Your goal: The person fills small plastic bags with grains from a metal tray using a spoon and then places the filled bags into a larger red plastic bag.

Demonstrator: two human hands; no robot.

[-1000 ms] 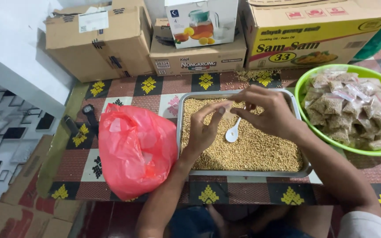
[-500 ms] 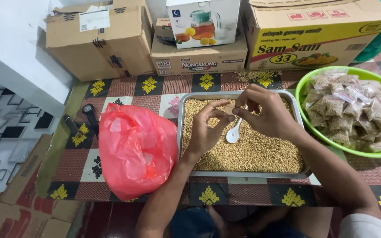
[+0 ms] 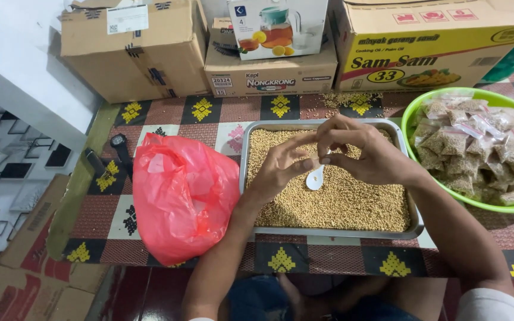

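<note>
- Left hand and right hand meet fingertip to fingertip over a tray of grain, pinching something too small to make out.
- White spoon lies on the grain just below the fingers.
- Red bag sits left of the tray; green bowl of packets sits right.

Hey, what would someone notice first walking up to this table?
Probably the shallow metal tray of tan grain at the centre, where the left hand and right hand meet above a small white spoon. Next, the bulging red plastic bag to its left and the lime-green bowl of small clear filled packets on the right.
</note>
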